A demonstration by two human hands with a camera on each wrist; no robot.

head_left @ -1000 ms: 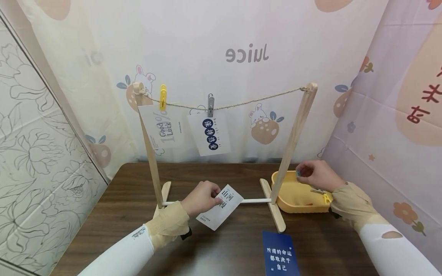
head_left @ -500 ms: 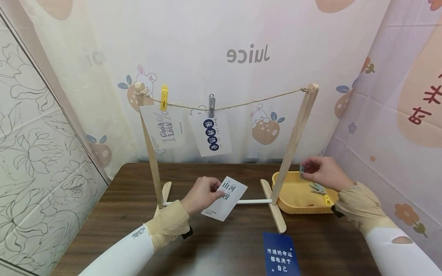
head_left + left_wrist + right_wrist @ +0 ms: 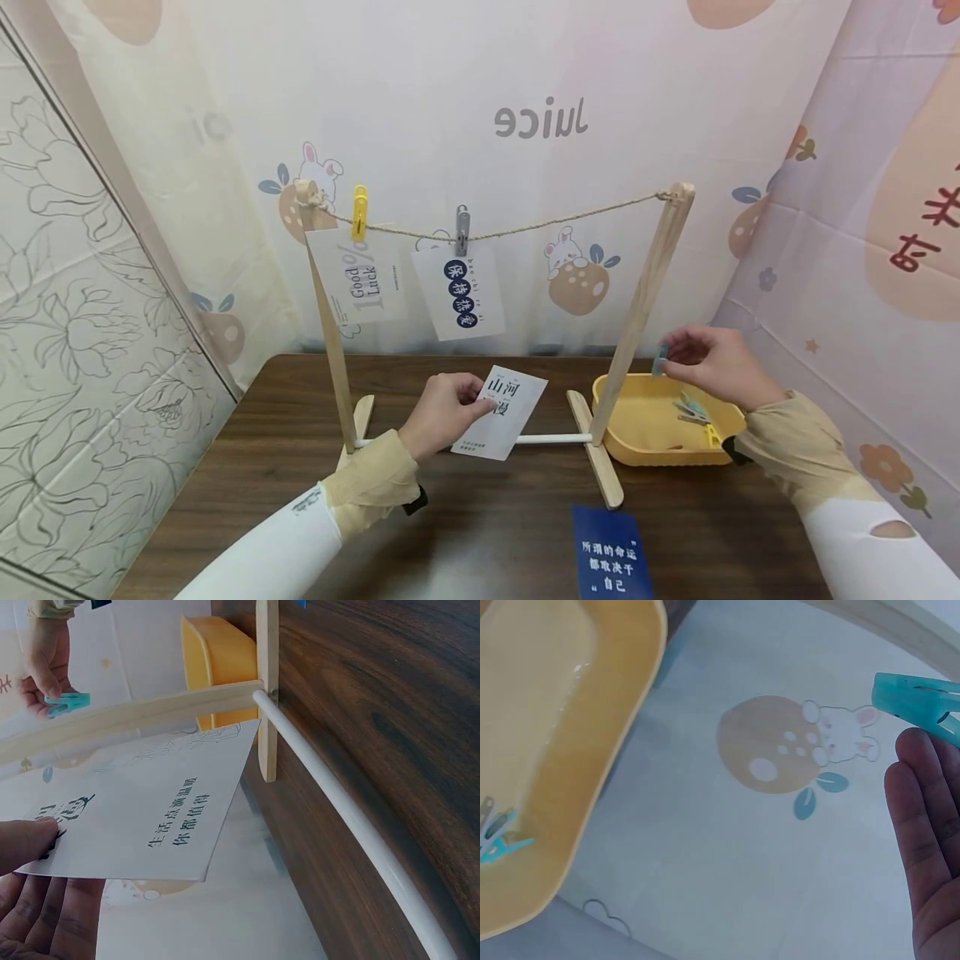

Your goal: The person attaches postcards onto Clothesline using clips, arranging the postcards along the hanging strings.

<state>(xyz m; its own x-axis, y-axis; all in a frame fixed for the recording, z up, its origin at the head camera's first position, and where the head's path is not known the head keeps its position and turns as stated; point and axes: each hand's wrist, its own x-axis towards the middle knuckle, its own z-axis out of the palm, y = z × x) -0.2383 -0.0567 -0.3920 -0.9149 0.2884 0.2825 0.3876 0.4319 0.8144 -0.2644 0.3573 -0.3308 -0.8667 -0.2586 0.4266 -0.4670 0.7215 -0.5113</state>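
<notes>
My left hand (image 3: 447,415) pinches a white card (image 3: 504,421) with black characters by its left edge, held up in front of the stand's white crossbar. In the left wrist view the thumb lies on top of the card (image 3: 142,817), with the fingers beneath. At the right, my right hand (image 3: 712,367) holds a teal clothespin (image 3: 915,701) above the yellow tray (image 3: 637,457). Two cards hang from the string (image 3: 562,220): a Good Luck card (image 3: 360,279) under a yellow clothespin (image 3: 360,213), and a card with blue circles (image 3: 461,292) under a grey clothespin (image 3: 462,231).
A wooden stand with a right post (image 3: 641,317) and a left post (image 3: 332,358) carries the string. Several clothespins (image 3: 692,408) lie in the tray. A blue card (image 3: 611,554) lies near the table's front. Behind the table hangs a printed curtain (image 3: 480,75).
My left hand has raised the white card and shifted it slightly right. My right hand has lifted the teal clothespin up from the tray.
</notes>
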